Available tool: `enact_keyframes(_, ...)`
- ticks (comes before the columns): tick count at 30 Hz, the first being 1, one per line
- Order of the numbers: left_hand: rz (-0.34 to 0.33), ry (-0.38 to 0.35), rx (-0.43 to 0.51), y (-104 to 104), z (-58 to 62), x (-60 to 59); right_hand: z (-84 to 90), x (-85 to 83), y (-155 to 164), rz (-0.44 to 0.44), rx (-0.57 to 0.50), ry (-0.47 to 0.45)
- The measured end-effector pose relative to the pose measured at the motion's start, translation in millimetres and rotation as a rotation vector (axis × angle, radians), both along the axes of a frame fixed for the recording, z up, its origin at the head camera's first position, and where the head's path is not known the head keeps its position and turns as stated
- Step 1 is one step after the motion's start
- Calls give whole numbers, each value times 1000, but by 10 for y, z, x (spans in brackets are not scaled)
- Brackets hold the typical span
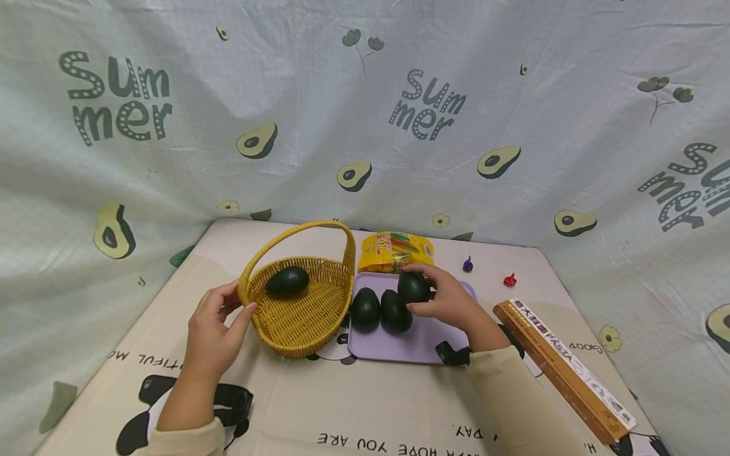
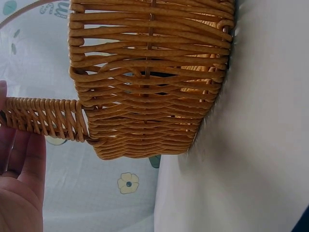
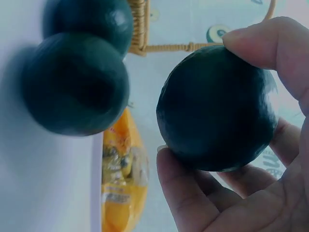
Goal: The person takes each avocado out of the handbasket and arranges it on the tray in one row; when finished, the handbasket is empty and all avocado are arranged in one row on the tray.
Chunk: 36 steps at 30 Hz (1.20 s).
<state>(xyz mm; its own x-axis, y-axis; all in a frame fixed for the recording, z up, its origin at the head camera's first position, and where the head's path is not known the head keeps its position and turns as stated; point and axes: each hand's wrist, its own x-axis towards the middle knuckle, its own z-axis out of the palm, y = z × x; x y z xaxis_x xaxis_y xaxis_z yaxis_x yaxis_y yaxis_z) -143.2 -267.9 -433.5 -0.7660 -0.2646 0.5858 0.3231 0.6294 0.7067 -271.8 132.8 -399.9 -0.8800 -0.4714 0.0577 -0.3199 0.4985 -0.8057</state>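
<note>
My left hand [image 1: 215, 332] grips the handle of a yellow wicker basket [image 1: 302, 316] near its left rim; the left wrist view shows fingers around the wrapped handle [image 2: 46, 118]. Inside the basket lies one dark green avocado [image 1: 288, 281]. My right hand [image 1: 447, 301] holds another avocado [image 3: 217, 108] between thumb and fingers, above a lilac tray [image 1: 422, 342]. Two more avocados, a left one [image 1: 365, 309] and a right one [image 1: 396, 311], lie side by side on the tray's left part.
Behind the tray lies a yellow snack bag [image 1: 393, 251]. A purple wrapped candy [image 1: 467, 264] and a red one [image 1: 510, 280] sit at the back right. A long pasta box [image 1: 564, 370] lies diagonally on the right. Printed cloth hangs behind the table.
</note>
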Motion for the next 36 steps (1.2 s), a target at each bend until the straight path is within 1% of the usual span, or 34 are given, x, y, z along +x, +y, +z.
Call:
enact_keyframes(4, -3, -1, 1, 6, 12, -9, -42, 12, 71, -22, 29, 4)
enact_keyframes(10, 3, -8, -2, 5, 25, -17, -117, 13, 155, -76, 116, -12)
enact_keyframes(14, -1, -6, 2, 3, 33, -21, -181, 19, 203, -90, 154, -6)
enact_keyframes(20, -7, 5, 7, -4, 38, -22, -266, 19, 256, -95, 159, 22)
enact_keyframes(28, -5, -6, 11, -4, 20, 0, -364, 51, 274, -112, 195, -11)
enact_keyframes(36, -14, 4, 9, -8, -21, -20, -470, 28, 284, -79, 262, 30)
